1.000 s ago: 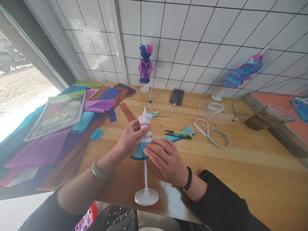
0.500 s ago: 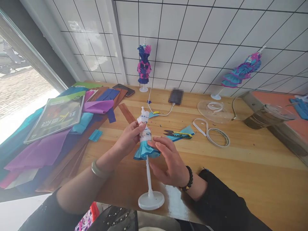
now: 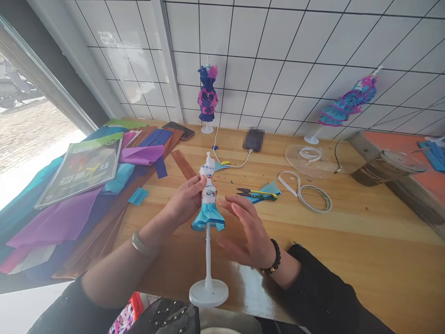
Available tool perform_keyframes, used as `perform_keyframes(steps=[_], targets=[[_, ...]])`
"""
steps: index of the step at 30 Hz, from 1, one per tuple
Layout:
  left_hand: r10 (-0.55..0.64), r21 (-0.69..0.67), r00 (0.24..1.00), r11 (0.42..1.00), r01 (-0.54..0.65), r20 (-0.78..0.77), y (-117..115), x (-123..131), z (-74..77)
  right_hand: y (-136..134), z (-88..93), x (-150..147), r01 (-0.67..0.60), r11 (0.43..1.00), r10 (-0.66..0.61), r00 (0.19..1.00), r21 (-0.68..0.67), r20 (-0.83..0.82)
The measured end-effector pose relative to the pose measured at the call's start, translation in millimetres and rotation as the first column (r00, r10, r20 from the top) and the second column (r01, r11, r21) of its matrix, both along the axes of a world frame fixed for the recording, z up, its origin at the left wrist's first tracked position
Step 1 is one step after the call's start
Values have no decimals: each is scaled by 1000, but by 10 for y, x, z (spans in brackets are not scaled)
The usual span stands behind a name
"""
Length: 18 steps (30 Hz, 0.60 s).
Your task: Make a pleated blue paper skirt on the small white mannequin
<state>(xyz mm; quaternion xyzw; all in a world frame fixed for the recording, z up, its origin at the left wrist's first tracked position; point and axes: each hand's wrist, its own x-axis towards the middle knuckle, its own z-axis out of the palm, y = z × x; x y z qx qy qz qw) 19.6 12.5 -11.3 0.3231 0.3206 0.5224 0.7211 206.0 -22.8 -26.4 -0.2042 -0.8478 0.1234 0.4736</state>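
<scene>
One turquoise skirt (image 3: pixel 208 217) already around mannequin (image 3: pixel 209 195), near front edge of worktop (image 3: pixel 347 255); upper part without turquoise. Left hand (image 3: pixel 185 202) grips mannequin above skirt; right hand (image 3: pixel 249 234) empty, loosely spread, beside skirt.

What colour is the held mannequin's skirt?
The skirt is light blue, edged below in darker blue; the head view shows it.
</scene>
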Motion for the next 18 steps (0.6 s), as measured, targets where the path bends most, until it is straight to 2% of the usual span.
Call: perform_keyframes(steps=[6, 12, 18], targets=[[-93, 41, 995, 995, 92, 43, -19, -28, -34, -10, -29, -2, -26, 999, 23, 997, 38, 70], [-120, 46, 993, 992, 119, 10, -6, -36, -42, -16, 2, -3, -13, 995, -1, 990, 98, 142], [-96, -31, 975, 994, 105, 202, 9, -51, -17, 7, -24, 18, 0, 999, 2, 999, 49, -43]])
